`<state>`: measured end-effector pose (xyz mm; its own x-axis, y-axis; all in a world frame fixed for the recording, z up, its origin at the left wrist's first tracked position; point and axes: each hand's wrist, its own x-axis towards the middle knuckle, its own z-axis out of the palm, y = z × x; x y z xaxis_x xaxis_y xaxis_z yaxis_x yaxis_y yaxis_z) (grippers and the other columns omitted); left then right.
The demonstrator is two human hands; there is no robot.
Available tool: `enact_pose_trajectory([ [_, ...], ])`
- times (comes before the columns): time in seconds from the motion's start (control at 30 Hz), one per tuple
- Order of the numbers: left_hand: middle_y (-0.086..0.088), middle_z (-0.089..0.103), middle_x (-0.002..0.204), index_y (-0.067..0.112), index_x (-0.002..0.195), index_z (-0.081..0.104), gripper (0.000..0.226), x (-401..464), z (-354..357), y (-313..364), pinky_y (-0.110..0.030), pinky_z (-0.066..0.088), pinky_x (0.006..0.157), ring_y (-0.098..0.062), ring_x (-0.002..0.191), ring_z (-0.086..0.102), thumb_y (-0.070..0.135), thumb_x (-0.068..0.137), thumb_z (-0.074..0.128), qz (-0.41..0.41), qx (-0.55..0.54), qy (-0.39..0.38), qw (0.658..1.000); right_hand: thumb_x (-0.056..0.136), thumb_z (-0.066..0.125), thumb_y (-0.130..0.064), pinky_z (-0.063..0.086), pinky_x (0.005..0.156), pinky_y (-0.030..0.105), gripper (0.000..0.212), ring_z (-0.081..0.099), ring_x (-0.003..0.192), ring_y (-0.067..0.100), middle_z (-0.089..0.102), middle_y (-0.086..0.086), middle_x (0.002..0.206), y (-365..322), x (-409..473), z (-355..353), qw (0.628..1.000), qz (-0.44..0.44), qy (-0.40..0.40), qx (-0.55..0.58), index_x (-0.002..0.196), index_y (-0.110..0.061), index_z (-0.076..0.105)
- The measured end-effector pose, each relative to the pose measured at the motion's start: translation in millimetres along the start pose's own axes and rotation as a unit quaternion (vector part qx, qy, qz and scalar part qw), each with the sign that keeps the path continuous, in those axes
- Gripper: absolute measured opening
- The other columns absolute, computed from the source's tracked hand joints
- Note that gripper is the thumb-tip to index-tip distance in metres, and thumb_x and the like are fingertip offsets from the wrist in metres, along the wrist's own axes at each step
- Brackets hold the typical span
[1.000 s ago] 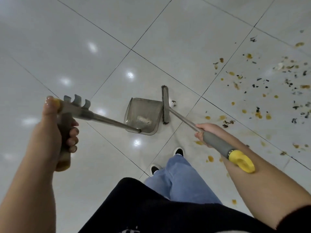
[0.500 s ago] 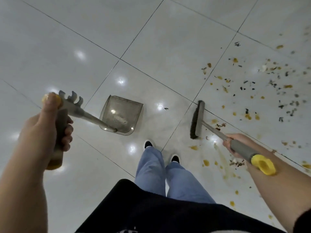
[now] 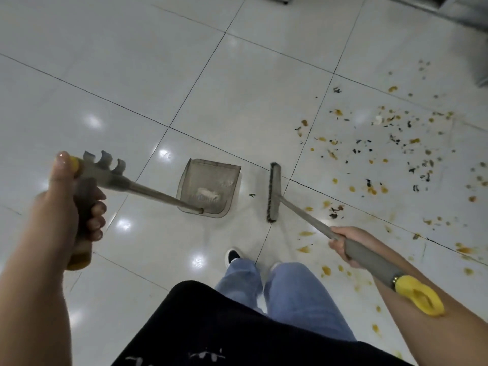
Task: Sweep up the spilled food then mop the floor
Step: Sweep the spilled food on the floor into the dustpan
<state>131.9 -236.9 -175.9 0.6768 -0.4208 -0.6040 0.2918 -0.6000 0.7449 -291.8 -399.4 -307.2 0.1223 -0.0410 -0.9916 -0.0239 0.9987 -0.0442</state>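
Note:
My left hand [image 3: 67,207] grips the grey handle of a long-handled dustpan [image 3: 208,190], which rests on the white tile floor ahead of my feet with a pale clump of debris inside. My right hand [image 3: 343,243] grips the grey shaft of a broom; its yellow end cap [image 3: 420,298] lies against my forearm. The broom head [image 3: 274,192] stands on the floor just right of the pan, a short gap apart. Spilled food [image 3: 390,154], orange bits and dark flakes, is scattered over the tiles to the right.
Orange smears [image 3: 305,248] mark the floor near my right foot. A single dark flake [image 3: 252,195] lies between pan and broom. Dark furniture bases [image 3: 464,11] stand at the top right. My jeans [image 3: 287,294] and shoes fill the bottom centre.
The broom head has swung left toward the dustpan, and the pan has shifted right and forward. The view has tilted up, showing more floor and furniture at the top.

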Motion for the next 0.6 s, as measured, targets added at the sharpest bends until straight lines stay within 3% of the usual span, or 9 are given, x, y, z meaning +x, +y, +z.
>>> enact_pose_trajectory([
  [0.17,0.001,0.042,0.042,0.015,0.063,0.05,0.071,0.8,20.0,12.0,-0.021,0.034,0.033,-0.015,0.028,0.035,0.085,0.064,0.04,0.023,0.016,-0.025,0.999,0.099,0.043,-0.025,0.038,0.027,0.011,0.026,0.042,0.023,0.004,0.046,0.006,0.042,-8.6,25.0,57.8,0.998,0.037,-0.05,0.016,0.081,-0.006,0.042],
  [0.3,0.006,0.044,0.039,0.012,0.067,0.051,0.07,-16.4,53.4,22.3,-0.016,0.032,0.031,-0.009,0.029,0.035,0.08,0.06,0.038,0.052,0.074,-0.006,0.996,0.1,0.039,-0.023,0.035,0.026,0.011,0.031,0.041,0.022,0.005,0.042,0.003,0.037,-10.0,54.6,79.3,0.996,0.051,-0.062,0.026,0.074,-0.007,0.04],
  [0.4,0.003,0.048,0.046,0.01,0.069,0.054,0.067,-22.8,81.0,22.0,-0.021,0.036,0.038,-0.009,0.035,0.039,0.075,0.074,0.039,0.065,0.133,0.002,0.989,0.1,0.037,-0.024,0.034,0.025,0.012,0.032,0.042,0.022,0.006,0.044,0.003,0.039,-21.2,60.7,71.3,0.998,0.045,-0.045,-0.021,0.072,-0.008,0.04],
  [0.5,-0.002,0.048,0.054,0.009,0.071,0.054,0.064,-20.0,102.9,23.2,-0.025,0.036,0.045,-0.014,0.042,0.04,0.07,0.081,0.04,0.058,0.182,-0.013,0.981,0.1,0.04,-0.025,0.036,0.027,0.01,0.03,0.043,0.022,0.004,0.042,0.003,0.059,-38.8,57.3,40.6,0.998,0.055,-0.029,0.002,0.079,-0.004,0.042],
  [0.6,-0.001,0.05,0.054,0.009,0.072,0.057,0.072,-14.0,111.4,30.8,-0.025,0.038,0.045,-0.014,0.041,0.042,0.079,0.071,0.04,0.06,0.194,-0.011,0.979,0.099,0.042,-0.029,0.036,0.029,0.01,0.033,0.043,0.022,0.005,0.048,0.005,0.046,-52.7,49.8,8.1,0.998,0.052,0.014,-0.022,0.078,-0.004,0.043],
])
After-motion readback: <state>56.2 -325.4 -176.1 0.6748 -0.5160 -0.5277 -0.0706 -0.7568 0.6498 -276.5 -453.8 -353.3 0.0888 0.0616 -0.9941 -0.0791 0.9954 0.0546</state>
